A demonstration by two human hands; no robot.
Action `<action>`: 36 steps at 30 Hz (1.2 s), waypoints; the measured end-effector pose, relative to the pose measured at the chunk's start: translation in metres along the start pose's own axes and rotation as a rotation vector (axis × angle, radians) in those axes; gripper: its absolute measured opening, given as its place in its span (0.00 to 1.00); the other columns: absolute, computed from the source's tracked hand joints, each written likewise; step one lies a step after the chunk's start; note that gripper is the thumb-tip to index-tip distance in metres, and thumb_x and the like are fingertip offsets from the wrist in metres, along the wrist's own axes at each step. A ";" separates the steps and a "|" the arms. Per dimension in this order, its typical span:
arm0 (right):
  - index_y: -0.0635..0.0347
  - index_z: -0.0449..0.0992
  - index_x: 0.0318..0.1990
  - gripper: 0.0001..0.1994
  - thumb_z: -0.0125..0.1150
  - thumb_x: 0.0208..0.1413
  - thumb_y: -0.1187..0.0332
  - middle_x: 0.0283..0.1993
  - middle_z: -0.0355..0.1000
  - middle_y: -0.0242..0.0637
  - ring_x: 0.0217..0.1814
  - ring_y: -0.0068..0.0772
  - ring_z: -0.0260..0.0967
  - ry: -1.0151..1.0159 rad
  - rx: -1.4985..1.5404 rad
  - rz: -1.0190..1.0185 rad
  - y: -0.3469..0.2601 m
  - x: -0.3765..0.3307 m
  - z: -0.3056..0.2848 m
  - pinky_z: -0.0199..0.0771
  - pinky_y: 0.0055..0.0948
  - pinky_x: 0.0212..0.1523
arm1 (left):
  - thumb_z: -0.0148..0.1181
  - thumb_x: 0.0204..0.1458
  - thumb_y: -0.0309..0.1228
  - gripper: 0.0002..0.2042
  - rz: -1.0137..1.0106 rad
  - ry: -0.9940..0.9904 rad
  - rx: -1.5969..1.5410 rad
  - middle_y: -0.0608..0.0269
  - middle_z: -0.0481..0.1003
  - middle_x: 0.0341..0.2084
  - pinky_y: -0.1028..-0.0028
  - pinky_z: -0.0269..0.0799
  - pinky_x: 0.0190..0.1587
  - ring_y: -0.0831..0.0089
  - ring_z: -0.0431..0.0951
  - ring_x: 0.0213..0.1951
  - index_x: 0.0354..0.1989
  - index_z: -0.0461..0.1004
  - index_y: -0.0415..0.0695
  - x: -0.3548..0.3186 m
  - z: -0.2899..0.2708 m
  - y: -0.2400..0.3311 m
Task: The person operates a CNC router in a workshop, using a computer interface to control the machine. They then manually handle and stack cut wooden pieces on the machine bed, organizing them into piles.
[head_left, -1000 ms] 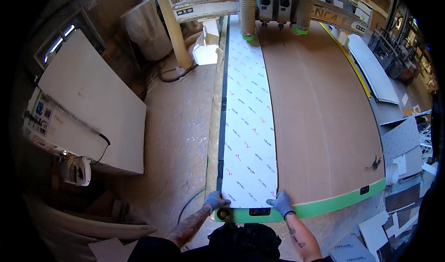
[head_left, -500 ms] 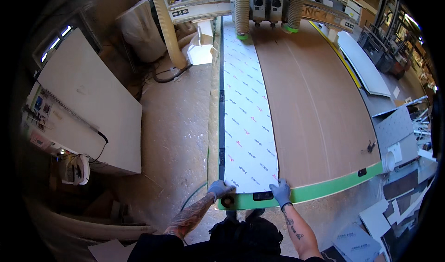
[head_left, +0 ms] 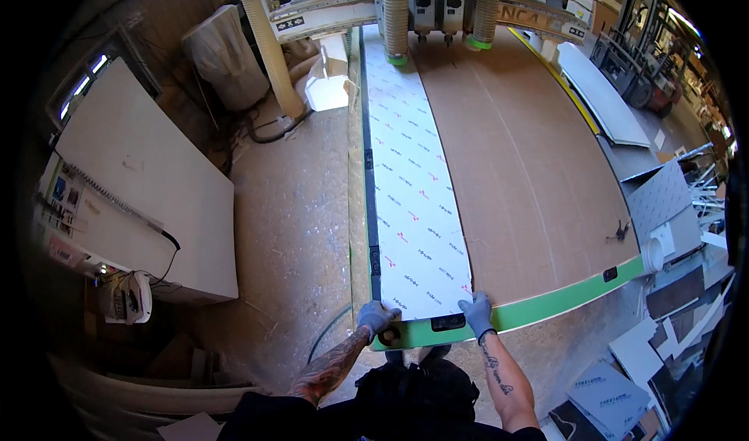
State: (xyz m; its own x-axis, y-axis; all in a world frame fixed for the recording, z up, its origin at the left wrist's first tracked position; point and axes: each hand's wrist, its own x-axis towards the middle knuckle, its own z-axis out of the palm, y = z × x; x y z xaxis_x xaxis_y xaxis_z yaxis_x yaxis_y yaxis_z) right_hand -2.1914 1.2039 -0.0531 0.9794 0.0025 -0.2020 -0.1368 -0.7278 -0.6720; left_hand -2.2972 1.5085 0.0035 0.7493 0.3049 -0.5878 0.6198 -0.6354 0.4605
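Observation:
A long white panel [head_left: 419,199] with rows of print on its film lies along the left side of a brown machine bed [head_left: 523,184]. My left hand [head_left: 378,316], in a grey-blue glove, is closed on the panel's near left corner. At the near right corner my right hand [head_left: 477,315], gloved alike, is closed on the edge with its thumb toward the panel's top. My fingertips under the edge are hidden. Between my hands, a black rectangular fitting [head_left: 448,322] sits in the bed's green front strip [head_left: 546,311].
A gantry [head_left: 328,14] with tool heads and ribbed hoses spans the bed's far end. A white cabinet [head_left: 156,180] stands at left on the dusty floor. Offcuts [head_left: 616,394] are piled at right, near a white bucket [head_left: 652,255]. Farther back is a forklift [head_left: 636,82].
The whole view has shifted slightly. Both my hands stay at the panel's near corners, and I see no clear movement of the panel on the bed.

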 end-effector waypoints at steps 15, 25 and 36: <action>0.65 0.74 0.39 0.23 0.75 0.38 0.60 0.37 0.76 0.54 0.41 0.57 0.74 -0.083 -0.226 0.016 -0.016 0.007 -0.010 0.73 0.48 0.45 | 0.67 0.45 0.58 0.30 0.003 0.024 -0.015 0.42 0.81 0.32 0.58 0.76 0.41 0.51 0.82 0.37 0.32 0.81 0.35 0.004 0.003 -0.002; 0.63 0.74 0.39 0.23 0.75 0.39 0.58 0.40 0.77 0.55 0.44 0.57 0.75 -0.146 -0.255 0.070 -0.019 0.011 -0.015 0.74 0.49 0.45 | 0.65 0.46 0.59 0.32 -0.021 -0.109 0.017 0.41 0.81 0.37 0.58 0.76 0.46 0.50 0.82 0.42 0.37 0.82 0.36 0.011 -0.008 0.000; 0.67 0.75 0.40 0.21 0.75 0.40 0.65 0.38 0.79 0.48 0.41 0.39 0.77 0.018 0.127 0.089 -0.015 -0.012 -0.008 0.76 0.36 0.42 | 0.62 0.48 0.62 0.35 0.001 -0.226 0.082 0.41 0.79 0.43 0.60 0.75 0.50 0.51 0.80 0.48 0.43 0.80 0.35 0.011 -0.022 0.004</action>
State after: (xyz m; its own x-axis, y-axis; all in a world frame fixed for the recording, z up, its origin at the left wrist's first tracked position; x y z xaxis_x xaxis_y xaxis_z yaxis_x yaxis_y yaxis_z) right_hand -2.1998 1.2086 -0.0349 0.9649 -0.0714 -0.2527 -0.2398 -0.6317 -0.7372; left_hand -2.2813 1.5251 0.0137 0.6731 0.1434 -0.7255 0.5912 -0.6937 0.4114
